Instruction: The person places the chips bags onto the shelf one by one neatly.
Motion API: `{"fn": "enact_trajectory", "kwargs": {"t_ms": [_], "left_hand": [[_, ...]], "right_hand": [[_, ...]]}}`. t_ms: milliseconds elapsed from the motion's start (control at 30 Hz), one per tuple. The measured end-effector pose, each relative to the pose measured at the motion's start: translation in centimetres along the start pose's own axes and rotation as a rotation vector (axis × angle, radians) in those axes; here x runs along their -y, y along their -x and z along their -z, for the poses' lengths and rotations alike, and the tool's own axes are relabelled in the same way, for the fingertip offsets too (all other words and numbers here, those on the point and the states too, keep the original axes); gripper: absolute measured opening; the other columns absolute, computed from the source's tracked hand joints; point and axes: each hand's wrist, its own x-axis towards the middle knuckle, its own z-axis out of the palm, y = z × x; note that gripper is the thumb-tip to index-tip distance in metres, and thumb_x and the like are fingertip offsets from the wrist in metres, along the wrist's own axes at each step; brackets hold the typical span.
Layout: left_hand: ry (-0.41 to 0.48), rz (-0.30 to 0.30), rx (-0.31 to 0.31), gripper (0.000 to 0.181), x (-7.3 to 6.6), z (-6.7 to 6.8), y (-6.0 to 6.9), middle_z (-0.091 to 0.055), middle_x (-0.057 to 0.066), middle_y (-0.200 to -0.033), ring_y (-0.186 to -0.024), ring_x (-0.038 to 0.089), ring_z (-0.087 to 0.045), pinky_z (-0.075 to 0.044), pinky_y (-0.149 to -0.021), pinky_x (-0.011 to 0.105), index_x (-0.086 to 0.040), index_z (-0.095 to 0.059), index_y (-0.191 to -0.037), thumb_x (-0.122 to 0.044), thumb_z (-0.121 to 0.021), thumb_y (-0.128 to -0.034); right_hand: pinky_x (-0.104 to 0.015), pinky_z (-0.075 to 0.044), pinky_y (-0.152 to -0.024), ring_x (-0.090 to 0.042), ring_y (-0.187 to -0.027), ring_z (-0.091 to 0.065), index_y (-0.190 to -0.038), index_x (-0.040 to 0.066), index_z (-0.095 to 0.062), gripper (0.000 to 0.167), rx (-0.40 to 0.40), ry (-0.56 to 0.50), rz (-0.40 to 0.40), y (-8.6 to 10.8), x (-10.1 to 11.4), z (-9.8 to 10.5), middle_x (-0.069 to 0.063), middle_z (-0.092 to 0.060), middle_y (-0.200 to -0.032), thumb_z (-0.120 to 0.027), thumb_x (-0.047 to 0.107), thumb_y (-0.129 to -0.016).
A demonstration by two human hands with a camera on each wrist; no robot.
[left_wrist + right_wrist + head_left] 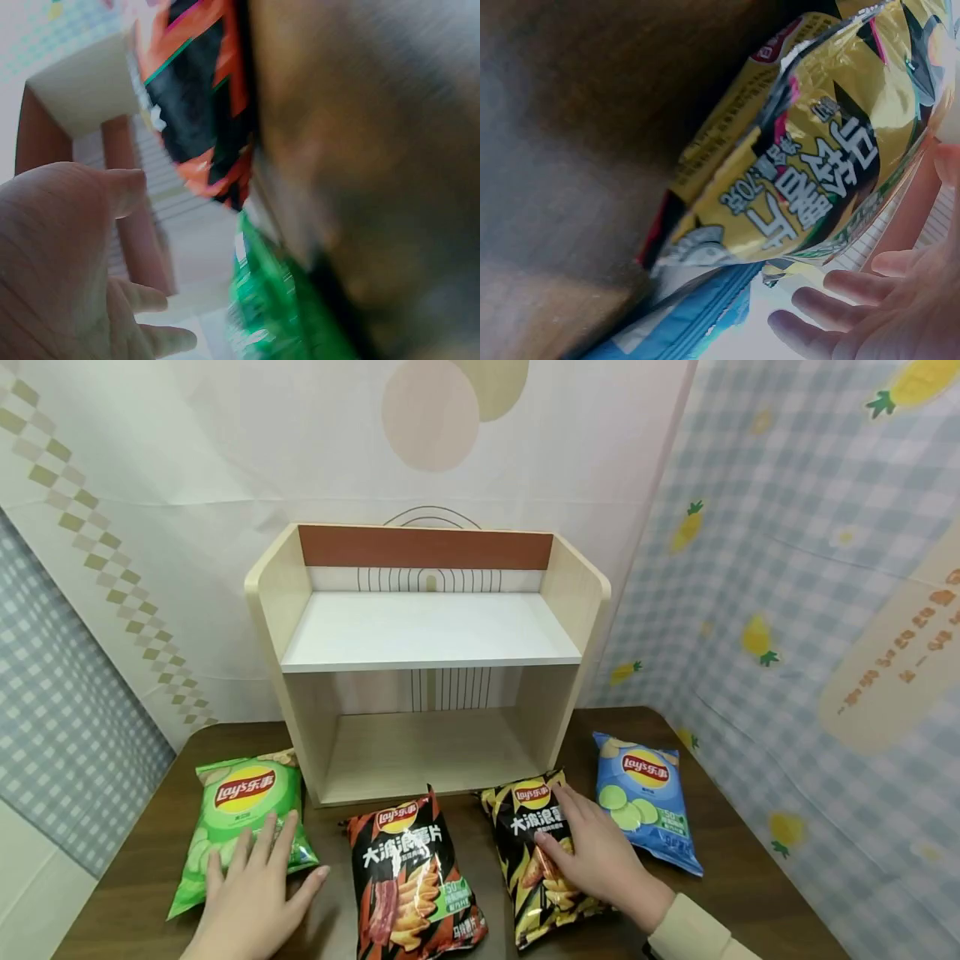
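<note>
Four chip bags lie on the dark brown table. In the head view the left hand (251, 889) is over the lower part of the green bag (240, 806), its fingers spread; whether it touches the bag cannot be told. The right hand (596, 852) lies over the right side of the black and yellow bag (534, 868), thumb and fingers apart. Between the hands is the black and red bag (411, 877). Right of the right hand lies the blue bag (647, 797). The right wrist view shows relaxed fingers beside the yellow bag (817, 150).
Behind the bags stands a two-level shelf (431, 627) with a white upper board and pale wooden sides. Patterned cloth (750, 568) hangs behind and at both sides of the brown table (127, 877).
</note>
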Motion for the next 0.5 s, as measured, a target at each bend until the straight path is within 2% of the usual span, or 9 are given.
{"fn": "enact_trajectory", "kwargs": {"t_ms": [100, 233, 367, 500], "left_hand": [[0.055, -0.023, -0.073, 0.090, 0.0, 1.7, -1.0, -0.024, 0.031, -0.150, -0.128, 0.060, -0.023, 0.003, -0.098, 0.076, -0.006, -0.016, -0.154, -0.061, -0.050, -0.0924], [0.156, -0.062, -0.183, 0.088, 0.4, 4.8, -3.2, -0.020, 0.031, -0.152, -0.133, 0.057, -0.020, 0.006, -0.105, 0.068, -0.005, -0.008, -0.155, -0.050, -0.054, -0.0949], [0.250, -0.075, -0.259, 0.086, 0.7, 8.1, -5.8, -0.018, 0.030, -0.153, -0.134, 0.055, -0.019, -0.004, -0.108, 0.066, -0.004, -0.005, -0.155, -0.045, -0.054, -0.0964], [0.337, -0.060, -0.304, 0.085, 0.6, 10.8, -8.0, -0.019, 0.028, -0.154, -0.133, 0.055, -0.023, -0.017, -0.101, 0.069, -0.007, -0.004, -0.155, -0.042, -0.054, -0.0966]], "right_hand": [[-0.056, -0.035, -0.102, -0.036, -0.131, -0.041, -0.152, 0.013, -0.031, 0.081, 0.023, -0.070, -0.050, 0.3, -0.2, 0.2, -0.013, -0.038, -0.150, -0.048, 0.064, -0.092], [-0.055, -0.036, -0.102, -0.034, -0.131, -0.041, -0.151, 0.010, -0.031, 0.080, 0.041, -0.172, -0.095, 0.8, -0.7, 0.4, -0.013, -0.040, -0.148, -0.050, 0.061, -0.093], [-0.055, -0.035, -0.102, -0.034, -0.131, -0.042, -0.150, 0.008, -0.032, 0.078, 0.038, -0.232, -0.117, 1.1, -1.2, 0.3, -0.014, -0.041, -0.147, -0.051, 0.058, -0.094], [-0.056, -0.035, -0.102, -0.036, -0.131, -0.041, -0.150, 0.007, -0.032, 0.081, 0.054, -0.260, -0.142, 1.3, -1.4, 0.2, -0.015, -0.041, -0.146, -0.049, 0.062, -0.092]]}}
